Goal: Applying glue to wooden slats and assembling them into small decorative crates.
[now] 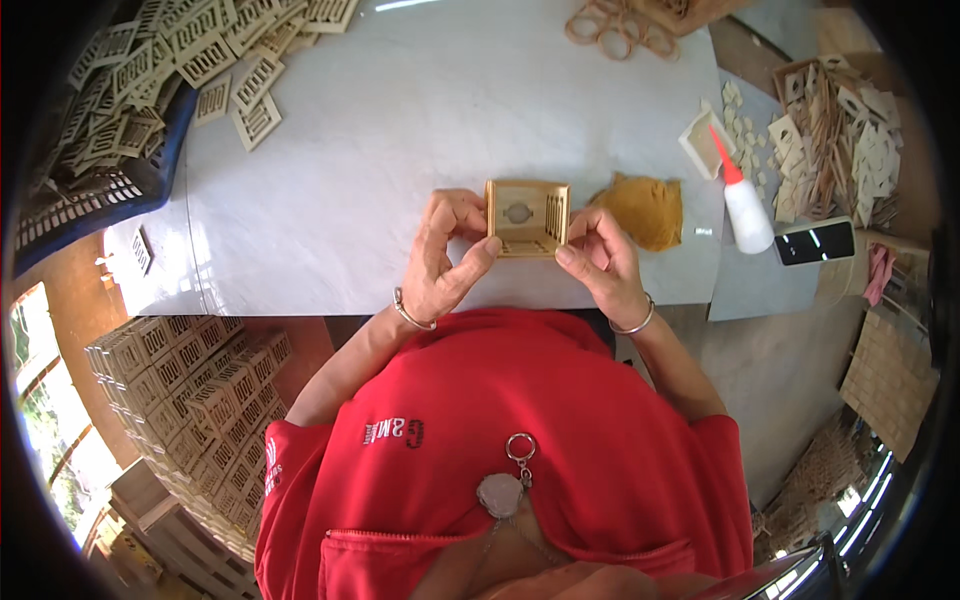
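Note:
Between my two hands is a small open wooden box [520, 196] with slotted side panels and a round hole in the far panel. My left hand [447, 243] grips its left side, thumb at the near left corner. On the opposite side my right hand [605, 262] pinches the near right corner with thumb and fingers. The open face of the box is turned up toward me. A mustard-yellow cloth [645, 212] lies on the table just beyond my right hand. Farther right stands a white glue bottle [747, 212] with a long red nozzle, tilted or lying beside a phone [815, 242].
The grey table [320, 200] spans the front. A blue basket [150, 180] at far left overflows with slotted wooden panels [205, 60]. Wooden rings [612, 30] lie at the back. Small wooden pieces [850, 140] heap at far right. Stacked wooden boxes [200, 390] stand below the table's left.

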`<action>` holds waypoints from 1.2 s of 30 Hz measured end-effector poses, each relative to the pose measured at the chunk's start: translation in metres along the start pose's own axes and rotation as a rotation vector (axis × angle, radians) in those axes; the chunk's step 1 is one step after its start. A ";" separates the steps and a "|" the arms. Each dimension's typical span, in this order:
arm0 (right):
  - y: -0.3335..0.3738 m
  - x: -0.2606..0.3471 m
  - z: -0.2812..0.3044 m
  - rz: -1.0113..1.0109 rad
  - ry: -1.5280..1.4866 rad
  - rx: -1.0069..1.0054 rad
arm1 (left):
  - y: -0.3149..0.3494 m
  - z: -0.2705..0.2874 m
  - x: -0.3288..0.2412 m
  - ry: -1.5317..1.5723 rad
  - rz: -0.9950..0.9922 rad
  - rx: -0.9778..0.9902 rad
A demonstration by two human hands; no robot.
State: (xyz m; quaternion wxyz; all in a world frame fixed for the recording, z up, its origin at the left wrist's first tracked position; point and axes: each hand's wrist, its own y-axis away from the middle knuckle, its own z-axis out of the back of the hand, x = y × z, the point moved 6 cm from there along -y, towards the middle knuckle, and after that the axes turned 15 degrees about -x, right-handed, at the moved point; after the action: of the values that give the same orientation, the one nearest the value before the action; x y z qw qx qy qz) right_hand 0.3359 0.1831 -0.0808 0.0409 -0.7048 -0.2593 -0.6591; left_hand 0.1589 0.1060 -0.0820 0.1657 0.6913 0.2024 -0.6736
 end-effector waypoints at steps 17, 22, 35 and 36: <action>-0.048 0.009 -0.015 -0.086 -0.033 -0.170 | -0.045 -0.007 0.010 0.082 0.270 -0.171; -0.048 0.007 -0.012 -0.023 0.047 -0.117 | -0.049 -0.009 0.010 0.062 0.145 -0.095; -0.028 0.027 0.002 0.348 0.793 0.195 | -0.033 0.010 -0.011 -0.608 -0.372 0.371; -0.028 0.024 -0.002 0.388 0.831 0.196 | -0.034 0.008 -0.008 -0.634 -0.395 0.358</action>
State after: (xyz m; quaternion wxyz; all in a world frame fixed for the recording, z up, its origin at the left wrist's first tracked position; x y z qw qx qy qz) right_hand 0.3216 0.2143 -0.0654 0.3301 -0.4093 -0.1451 -0.8382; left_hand 0.1349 0.1304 -0.0724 -0.0353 0.4155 0.1499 -0.8964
